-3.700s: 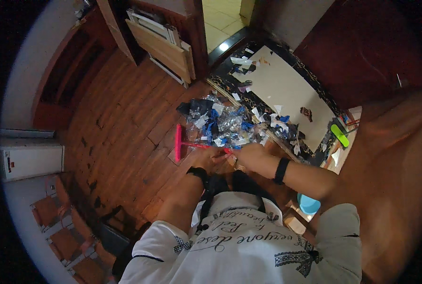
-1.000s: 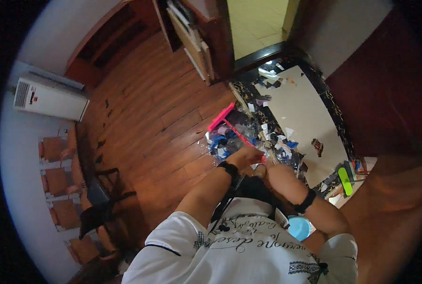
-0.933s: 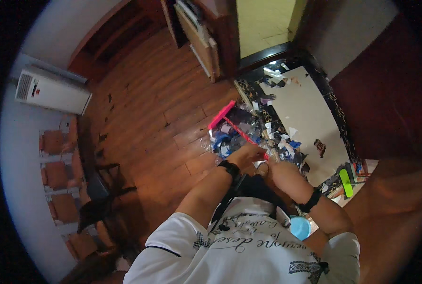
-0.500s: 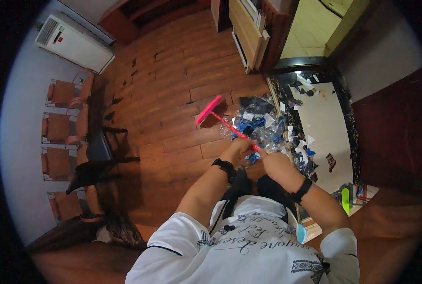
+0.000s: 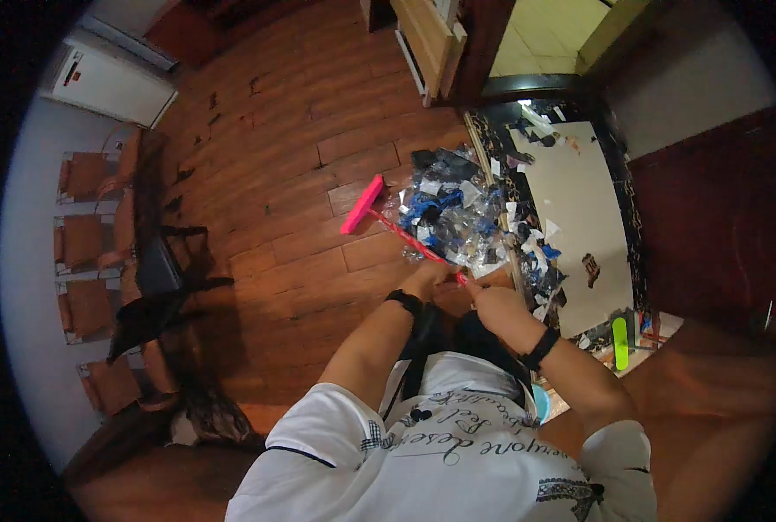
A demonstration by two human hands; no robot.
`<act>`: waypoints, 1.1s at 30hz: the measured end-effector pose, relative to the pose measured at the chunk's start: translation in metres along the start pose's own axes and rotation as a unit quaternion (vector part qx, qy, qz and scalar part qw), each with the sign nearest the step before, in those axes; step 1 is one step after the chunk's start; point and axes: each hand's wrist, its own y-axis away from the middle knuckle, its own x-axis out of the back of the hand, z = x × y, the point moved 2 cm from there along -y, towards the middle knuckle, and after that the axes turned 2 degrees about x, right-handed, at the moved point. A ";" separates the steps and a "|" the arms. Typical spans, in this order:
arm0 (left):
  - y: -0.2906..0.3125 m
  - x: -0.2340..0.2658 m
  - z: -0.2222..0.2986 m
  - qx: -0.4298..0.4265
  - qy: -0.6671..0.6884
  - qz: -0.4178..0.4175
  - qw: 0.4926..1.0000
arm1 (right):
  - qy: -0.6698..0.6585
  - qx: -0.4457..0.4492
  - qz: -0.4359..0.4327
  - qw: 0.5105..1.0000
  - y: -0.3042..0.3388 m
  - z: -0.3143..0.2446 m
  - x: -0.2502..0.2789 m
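Observation:
A pink broom (image 5: 364, 204) slants away from me over the brown wooden floor, its head to the left of a litter heap. My left hand (image 5: 429, 277) is closed round the red handle (image 5: 403, 237) partway along. Close beside it, my right hand (image 5: 498, 304) grips the handle's near end. The heap of plastic litter (image 5: 457, 213), made of clear wrappers with blue, black and white scraps, lies just beyond my hands. More scraps (image 5: 540, 265) spread over the dark stone border on its right.
Several brown chairs (image 5: 83, 244) line the left wall, with a black chair (image 5: 157, 270) nearer. A white floor-standing unit (image 5: 114, 83) stands far left. Wooden boards (image 5: 429, 52) lean by the doorway (image 5: 540, 43). Right of the heap lies a pale floor panel (image 5: 579, 209); a lime-green object (image 5: 620, 344) is nearer.
The view has shifted, so the room sits further left and higher. The broom head appears slightly left and lower, apart from the heap. Both hands keep hold of the handle.

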 end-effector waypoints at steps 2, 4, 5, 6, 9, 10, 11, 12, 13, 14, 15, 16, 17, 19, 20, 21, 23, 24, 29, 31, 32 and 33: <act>-0.039 -0.008 -0.024 0.002 -0.004 -0.017 1.000 | 0.008 -0.001 0.000 1.000 0.015 0.015 -0.004; -0.056 -0.018 -0.038 0.141 0.073 -0.210 0.965 | 0.007 -0.002 0.001 1.000 0.031 0.030 -0.004; -0.057 -0.028 -0.033 0.085 -0.005 -0.249 0.965 | 0.003 -0.006 0.003 1.000 0.038 0.038 -0.001; -0.057 -0.039 -0.029 0.025 -0.079 -0.279 0.957 | -0.001 -0.008 0.006 1.000 0.045 0.045 0.002; -0.048 -0.072 -0.033 -0.352 -0.405 -0.158 0.829 | -0.017 -0.039 -0.013 0.999 0.064 0.063 0.009; -0.050 -0.081 -0.033 -0.362 -0.397 -0.138 0.832 | -0.027 -0.046 -0.010 0.999 0.070 0.067 0.012; -0.056 -0.092 -0.034 -0.305 -0.342 -0.131 0.879 | -0.035 -0.051 -0.007 0.998 0.076 0.069 0.016; -0.062 -0.098 -0.037 -0.250 -0.276 -0.113 0.921 | -0.042 -0.052 -0.006 0.998 0.080 0.070 0.020; -0.070 -0.107 -0.041 -0.119 -0.154 -0.104 0.975 | -0.024 -0.055 -0.020 0.998 0.083 0.069 0.025; -0.070 -0.112 -0.040 -0.058 -0.108 -0.114 0.986 | -0.006 -0.065 -0.033 0.997 0.087 0.070 0.030; -0.063 -0.118 -0.034 0.004 -0.062 -0.117 0.991 | 0.009 -0.073 -0.046 0.996 0.088 0.072 0.032; -0.054 -0.121 -0.029 -0.010 -0.095 -0.135 0.986 | 0.008 -0.069 -0.037 0.997 0.090 0.076 0.031; -0.039 -0.132 -0.018 -0.021 -0.132 -0.157 0.979 | 0.004 -0.071 -0.028 0.997 0.095 0.083 0.030; -0.002 -0.157 0.002 -0.011 -0.015 -0.180 0.984 | 0.005 -0.082 -0.022 0.996 0.104 0.095 0.028; 0.001 -0.160 0.004 0.001 0.007 -0.181 0.984 | 0.014 -0.084 -0.024 0.996 0.106 0.097 0.030; 0.006 -0.164 0.006 0.013 0.028 -0.182 0.983 | 0.023 -0.087 -0.027 0.996 0.108 0.097 0.033; -0.005 -0.168 0.004 0.059 -0.016 -0.172 0.983 | 0.017 -0.096 -0.047 0.994 0.115 0.095 0.049; -0.016 -0.170 -0.001 0.061 -0.010 -0.174 0.983 | 0.016 -0.100 -0.056 0.993 0.117 0.093 0.057; -0.088 -0.175 -0.028 0.057 0.028 -0.178 0.982 | 0.064 -0.082 -0.041 0.994 0.116 0.084 0.074; -0.059 -0.183 -0.007 0.078 0.021 -0.177 0.981 | 0.060 -0.081 -0.034 0.994 0.122 0.087 0.088; -0.033 -0.181 0.006 0.088 0.021 -0.170 0.981 | 0.057 -0.072 -0.036 0.995 0.123 0.086 0.097; -0.009 -0.179 0.018 0.068 0.043 -0.176 0.981 | 0.057 -0.060 -0.037 0.996 0.123 0.081 0.107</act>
